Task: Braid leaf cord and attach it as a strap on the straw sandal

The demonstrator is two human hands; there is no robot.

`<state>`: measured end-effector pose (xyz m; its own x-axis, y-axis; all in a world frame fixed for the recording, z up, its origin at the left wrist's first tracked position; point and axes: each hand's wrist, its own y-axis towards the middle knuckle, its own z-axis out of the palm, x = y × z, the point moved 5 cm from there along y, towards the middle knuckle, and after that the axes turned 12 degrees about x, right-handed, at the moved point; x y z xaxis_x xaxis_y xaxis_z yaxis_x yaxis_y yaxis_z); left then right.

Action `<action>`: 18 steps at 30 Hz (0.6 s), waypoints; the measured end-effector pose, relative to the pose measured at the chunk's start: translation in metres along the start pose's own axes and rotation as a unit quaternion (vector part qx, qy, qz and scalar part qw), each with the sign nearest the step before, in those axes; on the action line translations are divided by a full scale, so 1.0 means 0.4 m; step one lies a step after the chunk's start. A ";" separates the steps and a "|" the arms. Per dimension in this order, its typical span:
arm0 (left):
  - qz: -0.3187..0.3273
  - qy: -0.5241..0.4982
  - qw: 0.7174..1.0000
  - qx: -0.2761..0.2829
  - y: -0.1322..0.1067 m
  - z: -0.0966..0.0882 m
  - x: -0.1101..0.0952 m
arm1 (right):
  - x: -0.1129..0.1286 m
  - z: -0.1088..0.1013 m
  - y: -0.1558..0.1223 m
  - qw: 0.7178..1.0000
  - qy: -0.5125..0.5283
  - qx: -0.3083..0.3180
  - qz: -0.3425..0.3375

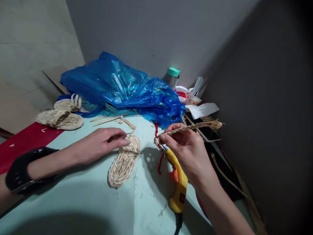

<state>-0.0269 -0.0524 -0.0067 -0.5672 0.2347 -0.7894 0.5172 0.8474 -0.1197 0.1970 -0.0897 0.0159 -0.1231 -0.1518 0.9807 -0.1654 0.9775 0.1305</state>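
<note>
A small woven straw sandal (123, 161) lies on the pale green table (80, 202). My left hand (101, 143) rests on its upper end, fingers curled and pressing the strap area. My right hand (188, 150) pinches a braided straw strip (193, 127) that stretches out to the right. A red string (158, 153) hangs below that hand. A yellow and orange glue gun (178, 184) lies on the table just under my right wrist.
A crumpled blue plastic bag (122, 88) fills the back of the table. Two finished straw sandals (61, 116) sit at the left beside a red sheet (22, 143). A green-capped bottle (172, 76), white paper (202, 109) and a tablet (206, 132) crowd the right.
</note>
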 end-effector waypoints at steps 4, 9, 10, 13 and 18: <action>-0.034 0.107 0.994 -0.010 -0.012 0.044 0.003 | -0.013 -0.006 -0.010 1.000 0.004 -0.005 0.003; -0.042 0.065 0.997 -0.025 -0.004 0.072 0.001 | -0.015 0.007 -0.011 1.000 -0.019 0.019 -0.016; -0.042 0.039 0.998 -0.028 -0.004 0.074 0.000 | -0.014 0.009 -0.013 0.999 -0.027 0.019 -0.016; -0.037 -0.001 0.999 -0.014 -0.011 0.088 -0.009 | -0.014 0.015 -0.017 0.998 -0.051 0.022 -0.016; -0.024 -0.173 0.984 0.018 -0.027 0.128 -0.023 | -0.025 0.034 -0.019 0.995 -0.090 0.037 -0.019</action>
<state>0.0056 -0.0883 -0.0289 -0.3427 0.0123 -0.9394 0.5214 0.8342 -0.1793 0.1862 -0.0976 0.0032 -0.2883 -0.2179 0.9324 -0.2433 0.9585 0.1488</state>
